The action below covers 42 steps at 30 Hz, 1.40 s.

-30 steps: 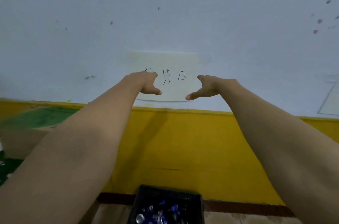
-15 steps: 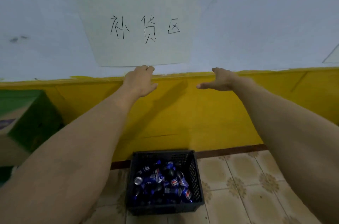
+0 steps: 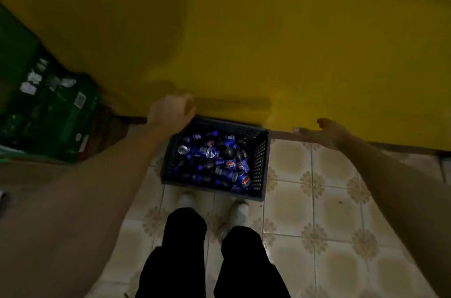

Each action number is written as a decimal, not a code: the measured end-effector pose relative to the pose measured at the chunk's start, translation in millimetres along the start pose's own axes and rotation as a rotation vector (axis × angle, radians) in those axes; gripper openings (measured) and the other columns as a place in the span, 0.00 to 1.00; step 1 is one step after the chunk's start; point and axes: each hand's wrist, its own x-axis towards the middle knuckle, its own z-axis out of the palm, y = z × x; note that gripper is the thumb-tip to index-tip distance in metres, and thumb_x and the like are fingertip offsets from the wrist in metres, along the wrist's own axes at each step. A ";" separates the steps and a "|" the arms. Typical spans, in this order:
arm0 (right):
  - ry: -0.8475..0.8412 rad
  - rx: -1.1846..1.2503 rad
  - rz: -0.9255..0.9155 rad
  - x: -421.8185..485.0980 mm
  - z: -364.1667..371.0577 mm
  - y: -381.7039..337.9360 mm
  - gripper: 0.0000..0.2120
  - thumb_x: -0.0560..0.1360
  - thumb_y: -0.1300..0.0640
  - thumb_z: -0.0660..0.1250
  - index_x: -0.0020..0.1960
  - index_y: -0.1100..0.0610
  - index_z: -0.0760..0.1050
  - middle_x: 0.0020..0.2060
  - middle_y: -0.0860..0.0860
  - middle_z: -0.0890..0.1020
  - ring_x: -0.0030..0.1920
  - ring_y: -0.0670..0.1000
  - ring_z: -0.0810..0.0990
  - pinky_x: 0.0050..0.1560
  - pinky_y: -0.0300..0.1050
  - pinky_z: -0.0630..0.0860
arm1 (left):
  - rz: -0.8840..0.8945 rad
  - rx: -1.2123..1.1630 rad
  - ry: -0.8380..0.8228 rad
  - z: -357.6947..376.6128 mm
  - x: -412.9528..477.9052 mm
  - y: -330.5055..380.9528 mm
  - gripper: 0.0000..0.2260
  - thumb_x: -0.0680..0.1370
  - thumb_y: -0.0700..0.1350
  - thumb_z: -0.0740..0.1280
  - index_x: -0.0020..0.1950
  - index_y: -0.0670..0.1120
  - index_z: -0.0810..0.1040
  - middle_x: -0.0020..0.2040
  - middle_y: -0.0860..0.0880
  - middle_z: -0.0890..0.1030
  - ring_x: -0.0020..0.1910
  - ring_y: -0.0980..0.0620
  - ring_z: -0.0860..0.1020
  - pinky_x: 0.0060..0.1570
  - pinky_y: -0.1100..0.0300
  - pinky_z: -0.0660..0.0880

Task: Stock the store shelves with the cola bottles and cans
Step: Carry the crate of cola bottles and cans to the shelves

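Note:
A black plastic crate (image 3: 259,165) stands on the tiled floor against the yellow wall, just beyond my feet. It holds several blue cola cans and dark bottles (image 3: 214,161) lying jumbled. My left hand (image 3: 170,112) hovers over the crate's far left corner, fingers loosely curled and holding nothing. My right hand (image 3: 322,133) is stretched out to the right of the crate, fingers extended, empty and apart from it.
Green cartons (image 3: 46,112) are stacked at the left against the yellow wall (image 3: 268,41). My legs in black trousers (image 3: 210,256) and white shoes stand right in front of the crate. Patterned floor tiles (image 3: 317,212) spread to the right.
My view has tilted from the wall sign down to the floor. Both hands have dropped from the wall to the level of the crate, one on each side.

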 end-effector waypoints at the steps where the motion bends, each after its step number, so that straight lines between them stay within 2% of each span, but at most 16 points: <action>1: -0.024 0.001 0.019 15.4 14.5 9.3 0.50 0.69 0.34 0.67 0.78 0.61 0.51 0.77 0.58 0.57 0.73 0.63 0.61 0.61 0.56 0.68 | -0.034 -0.010 -0.036 20.5 4.6 -13.4 0.16 0.81 0.53 0.59 0.65 0.47 0.73 0.55 0.44 0.80 0.50 0.44 0.78 0.38 0.55 0.73; 2: -0.041 0.003 0.031 29.9 29.6 17.6 0.49 0.69 0.35 0.68 0.78 0.61 0.52 0.77 0.59 0.58 0.73 0.63 0.62 0.58 0.53 0.68 | -0.070 -0.025 -0.075 41.6 10.5 -26.6 0.16 0.80 0.53 0.60 0.64 0.47 0.74 0.54 0.43 0.81 0.48 0.43 0.78 0.40 0.54 0.75; 4: -0.065 -0.004 0.051 58.8 60.5 29.8 0.53 0.65 0.31 0.67 0.78 0.60 0.54 0.76 0.58 0.59 0.73 0.62 0.63 0.63 0.55 0.67 | -0.137 -0.065 -0.154 86.4 23.4 -53.4 0.16 0.80 0.52 0.62 0.64 0.44 0.74 0.55 0.40 0.80 0.49 0.40 0.78 0.43 0.51 0.75; 6: -0.111 -0.037 0.080 87.9 91.3 37.7 0.56 0.62 0.29 0.66 0.78 0.60 0.52 0.77 0.58 0.58 0.74 0.62 0.61 0.70 0.58 0.63 | -0.177 -0.144 -0.262 134.6 34.9 -81.2 0.18 0.79 0.48 0.64 0.64 0.39 0.74 0.60 0.36 0.77 0.56 0.36 0.75 0.52 0.46 0.74; 8: -0.116 -0.051 0.088 122.9 122.4 45.6 0.54 0.65 0.30 0.66 0.78 0.61 0.52 0.77 0.58 0.57 0.74 0.62 0.60 0.70 0.57 0.61 | -0.263 -0.209 -0.350 180.9 46.3 -111.0 0.22 0.79 0.48 0.65 0.67 0.35 0.70 0.65 0.33 0.72 0.63 0.34 0.71 0.60 0.43 0.69; 11: -0.086 -0.021 0.114 171.9 170.2 62.9 0.52 0.67 0.31 0.67 0.78 0.61 0.52 0.76 0.60 0.59 0.73 0.62 0.63 0.69 0.56 0.64 | -0.423 -0.263 -0.397 238.1 57.0 -151.4 0.30 0.78 0.48 0.67 0.73 0.34 0.62 0.71 0.33 0.65 0.68 0.34 0.66 0.65 0.44 0.65; 15: -0.029 0.152 0.222 222.7 231.4 94.6 0.55 0.62 0.28 0.66 0.77 0.61 0.56 0.73 0.60 0.65 0.70 0.63 0.67 0.67 0.57 0.65 | -0.537 -0.333 -0.317 302.7 57.6 -183.8 0.32 0.76 0.49 0.70 0.74 0.38 0.60 0.72 0.36 0.64 0.68 0.36 0.66 0.65 0.46 0.66; 19: 0.115 0.370 0.355 262.2 274.1 128.2 0.55 0.60 0.28 0.66 0.75 0.61 0.60 0.72 0.60 0.67 0.68 0.64 0.69 0.69 0.60 0.65 | -0.527 -0.250 -0.125 360.8 59.4 -194.8 0.29 0.76 0.49 0.68 0.73 0.41 0.62 0.71 0.38 0.65 0.66 0.37 0.68 0.61 0.44 0.70; 22: 0.135 0.477 0.400 282.5 293.1 146.4 0.57 0.57 0.28 0.67 0.75 0.62 0.61 0.71 0.61 0.68 0.68 0.64 0.69 0.69 0.62 0.66 | -0.577 -0.218 -0.095 394.1 68.1 -204.5 0.32 0.75 0.51 0.69 0.74 0.43 0.60 0.71 0.39 0.65 0.67 0.38 0.67 0.60 0.43 0.69; 24: 0.118 0.554 0.427 292.9 304.2 153.2 0.53 0.59 0.29 0.69 0.72 0.64 0.65 0.69 0.60 0.71 0.66 0.62 0.71 0.67 0.60 0.68 | -0.651 -0.293 -0.141 410.7 76.3 -210.2 0.32 0.74 0.52 0.70 0.73 0.42 0.61 0.69 0.39 0.68 0.66 0.38 0.69 0.59 0.44 0.70; 28: 0.112 0.697 0.386 309.8 324.9 157.1 0.35 0.68 0.41 0.72 0.65 0.63 0.73 0.58 0.58 0.79 0.52 0.58 0.78 0.57 0.53 0.75 | -0.762 -0.512 -0.145 429.1 92.8 -223.2 0.29 0.73 0.52 0.72 0.68 0.40 0.68 0.63 0.39 0.76 0.60 0.38 0.76 0.54 0.51 0.73; 30: 0.130 0.747 0.398 314.7 331.8 157.3 0.33 0.68 0.42 0.73 0.64 0.62 0.74 0.53 0.58 0.81 0.50 0.58 0.80 0.57 0.55 0.76 | -0.800 -0.610 -0.163 431.1 99.2 -233.3 0.25 0.72 0.52 0.73 0.64 0.41 0.74 0.59 0.40 0.79 0.56 0.40 0.78 0.58 0.49 0.75; 34: 0.151 0.787 0.394 321.6 332.2 155.9 0.32 0.64 0.39 0.75 0.57 0.61 0.77 0.41 0.53 0.82 0.40 0.54 0.81 0.47 0.50 0.80 | -0.777 -0.864 -0.194 427.8 102.5 -239.7 0.09 0.69 0.49 0.76 0.45 0.48 0.80 0.44 0.45 0.83 0.45 0.46 0.82 0.52 0.50 0.79; 36: 0.125 0.812 0.370 324.0 330.3 155.0 0.37 0.60 0.36 0.75 0.58 0.60 0.77 0.46 0.55 0.83 0.44 0.55 0.82 0.47 0.50 0.79 | -0.747 -0.928 -0.208 426.2 105.2 -237.8 0.09 0.69 0.49 0.76 0.42 0.48 0.80 0.40 0.47 0.82 0.41 0.48 0.80 0.47 0.54 0.77; 39: 0.026 0.819 0.342 328.5 324.3 153.9 0.43 0.57 0.31 0.73 0.62 0.59 0.75 0.51 0.55 0.83 0.51 0.56 0.82 0.51 0.53 0.76 | -0.737 -1.003 -0.277 423.3 106.9 -238.5 0.10 0.69 0.48 0.76 0.46 0.48 0.79 0.40 0.51 0.84 0.38 0.53 0.82 0.41 0.61 0.77; 42: -0.069 0.814 0.322 332.6 317.7 152.2 0.41 0.60 0.30 0.71 0.63 0.56 0.73 0.55 0.55 0.82 0.55 0.56 0.81 0.51 0.53 0.76 | -0.756 -1.004 -0.374 419.3 110.0 -241.4 0.06 0.71 0.45 0.74 0.44 0.47 0.80 0.35 0.52 0.83 0.35 0.54 0.80 0.39 0.63 0.77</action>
